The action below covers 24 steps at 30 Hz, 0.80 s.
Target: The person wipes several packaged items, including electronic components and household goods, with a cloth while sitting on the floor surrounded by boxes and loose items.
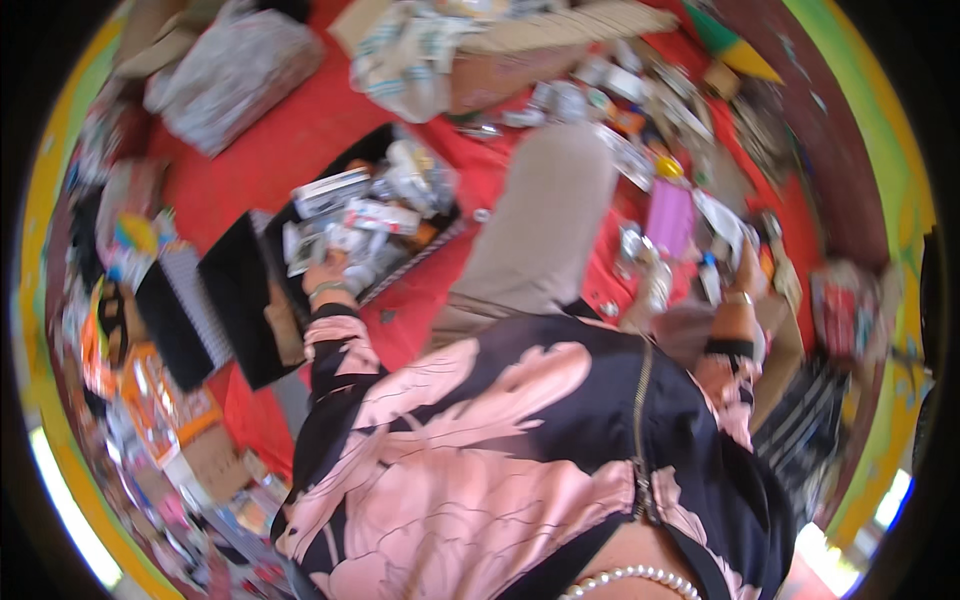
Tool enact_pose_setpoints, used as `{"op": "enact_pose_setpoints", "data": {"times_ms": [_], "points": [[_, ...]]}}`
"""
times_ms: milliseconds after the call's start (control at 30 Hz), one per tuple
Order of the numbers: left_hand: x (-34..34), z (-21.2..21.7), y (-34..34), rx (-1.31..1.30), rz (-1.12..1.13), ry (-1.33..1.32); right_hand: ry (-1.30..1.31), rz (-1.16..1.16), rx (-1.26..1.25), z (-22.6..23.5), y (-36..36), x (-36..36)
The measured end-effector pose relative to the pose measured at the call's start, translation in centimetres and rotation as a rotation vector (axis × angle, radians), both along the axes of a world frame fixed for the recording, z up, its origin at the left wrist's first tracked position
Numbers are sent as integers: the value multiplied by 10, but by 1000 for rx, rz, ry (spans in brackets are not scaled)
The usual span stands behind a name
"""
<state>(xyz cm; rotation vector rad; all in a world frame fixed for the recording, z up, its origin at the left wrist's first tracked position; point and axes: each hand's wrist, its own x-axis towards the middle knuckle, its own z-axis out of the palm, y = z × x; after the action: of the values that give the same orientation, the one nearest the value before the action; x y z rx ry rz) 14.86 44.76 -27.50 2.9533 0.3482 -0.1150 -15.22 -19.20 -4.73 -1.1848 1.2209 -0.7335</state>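
My left hand [325, 272] reaches over the near left side of a black box [437, 228] packed with small cartons and clear-wrapped pieces. It touches or lies just beside a pale packet [303, 243]; blur hides the fingers. In the box a white-and-orange carton [382, 216] lies near a silvery-white carton [331, 192]. On the right, my right hand [745, 270] is among loose items, beside a crumpled white wrapper [720, 222]. Whether it grips the wrapper is too smeared to see. A purple pack [670, 217] and a small blue-capped bottle [709, 278] are nearby.
My knee [535, 225] rises between the box and the loose items. Two black box pieces [240, 300] stand left of the box on red cloth [240, 180]. A cardboard box [520, 75] and a plastic-wrapped bundle [240, 75] lie at the far side. Clutter lines the left edge.
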Motion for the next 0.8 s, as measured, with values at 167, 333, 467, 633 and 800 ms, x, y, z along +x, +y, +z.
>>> {"op": "enact_pose_setpoints", "data": {"times_ms": [167,333,467,633,800], "points": [[40,-40,22,-874,159,390,-240,-162,18,3,-34,-4],[82,80,-99,-2170,377,387,-192,-119,70,2,-92,-41],[72,245,-256,-2159,-107,466,662,142,-326,-53,-141,-56],[0,337,-433,-2133,-599,804,1241,795,-162,-124,-114,-25],[-47,287,-525,-1886,-669,984,1079,582,-79,-214,-68,-21]]}}
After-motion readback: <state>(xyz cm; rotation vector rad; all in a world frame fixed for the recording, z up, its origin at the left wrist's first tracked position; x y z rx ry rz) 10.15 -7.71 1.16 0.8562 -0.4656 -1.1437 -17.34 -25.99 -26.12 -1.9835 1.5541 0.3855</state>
